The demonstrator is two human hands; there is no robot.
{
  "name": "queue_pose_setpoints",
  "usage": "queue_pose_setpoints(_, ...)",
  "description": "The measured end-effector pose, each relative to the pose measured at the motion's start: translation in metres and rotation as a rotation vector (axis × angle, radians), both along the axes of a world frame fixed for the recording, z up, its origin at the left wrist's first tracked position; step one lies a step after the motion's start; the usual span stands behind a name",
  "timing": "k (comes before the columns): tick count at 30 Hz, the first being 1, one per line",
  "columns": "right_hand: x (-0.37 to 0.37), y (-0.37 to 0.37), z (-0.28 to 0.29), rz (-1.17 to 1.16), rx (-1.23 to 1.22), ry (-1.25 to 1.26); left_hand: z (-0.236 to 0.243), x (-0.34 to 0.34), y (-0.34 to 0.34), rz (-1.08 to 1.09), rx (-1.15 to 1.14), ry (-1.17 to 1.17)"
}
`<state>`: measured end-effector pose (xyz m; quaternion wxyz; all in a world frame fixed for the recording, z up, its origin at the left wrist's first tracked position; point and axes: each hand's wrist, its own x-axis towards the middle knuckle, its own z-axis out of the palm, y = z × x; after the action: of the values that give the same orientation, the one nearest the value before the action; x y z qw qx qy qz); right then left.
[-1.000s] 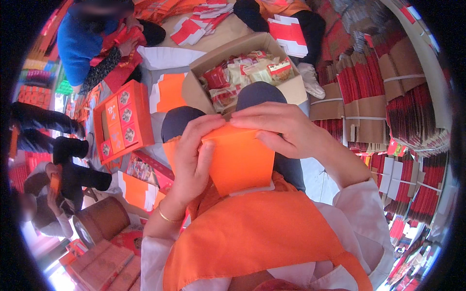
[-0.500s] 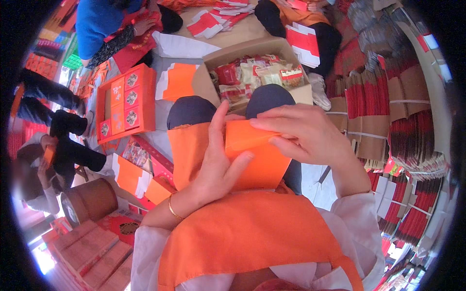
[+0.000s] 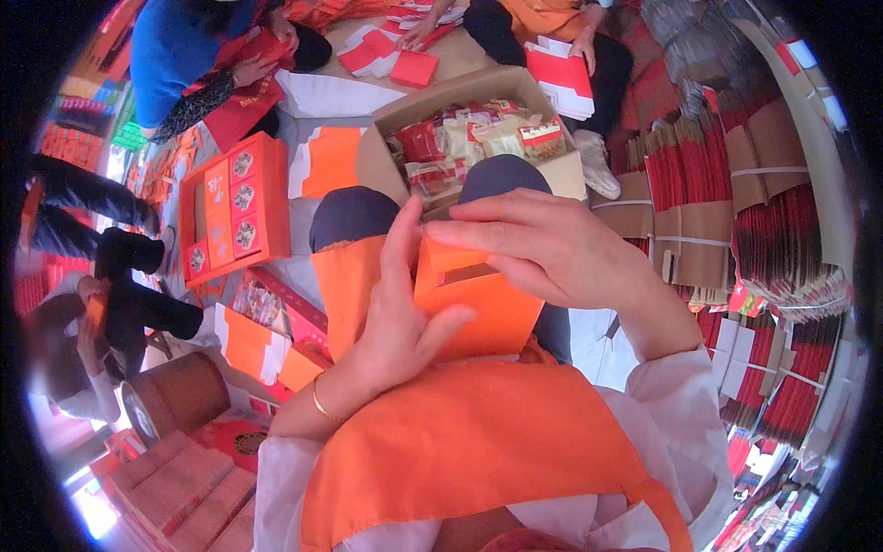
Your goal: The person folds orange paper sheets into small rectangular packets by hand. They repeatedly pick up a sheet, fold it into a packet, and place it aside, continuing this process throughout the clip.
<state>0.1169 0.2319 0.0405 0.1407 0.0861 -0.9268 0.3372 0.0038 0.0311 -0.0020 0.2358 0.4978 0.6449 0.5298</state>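
Note:
A small orange carton [image 3: 474,313] is between my hands above my lap, a dark opening showing near its top. My left hand [image 3: 397,317] cradles its left side, fingers stretched upward and thumb spread across the front. Over the top edge and flap [image 3: 451,262] bends my right hand [image 3: 561,248], its fingers together and thumb by the opening. The right fingertips meet the carton's upper left corner, close to my left fingers. An orange apron [image 3: 469,442] covers my body and lap.
Past my knees stands a cardboard box [image 3: 543,87] of wrapped packets. A red-orange gift box [image 3: 276,198] and flat orange cartons [image 3: 333,158] lie left of it. Bundled red and brown card stacks [image 3: 690,193] line the right. Other people sit ahead and left, one in blue [image 3: 189,55].
My right fingers have shifted left across the carton's top, and a dark opening now shows below them. My left thumb has lifted slightly. Ahead, a co-worker's hand now reaches toward red cartons.

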Motion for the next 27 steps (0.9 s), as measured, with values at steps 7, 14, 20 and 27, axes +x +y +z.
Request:
queue_pose_setpoints(7, 0.005, 0.001, 0.0, 0.014, 0.009, -0.009, 0.002, -0.003, 0.003, -0.024, 0.027, 0.1)
queue_pose_setpoints(14, 0.005, 0.003, 0.006, 0.098, -0.036, -0.035, 0.006, -0.002, 0.007, -0.043, 0.022, -0.012)
queue_pose_setpoints(20, 0.005, 0.006, 0.007, 0.114, -0.099, -0.118, 0.004, -0.002, 0.007, -0.034, -0.011, -0.039)
queue_pose_setpoints(27, 0.004, 0.001, 0.007, 0.057, -0.042, -0.109, 0.005, 0.002, 0.016, 0.021, -0.004, -0.037)
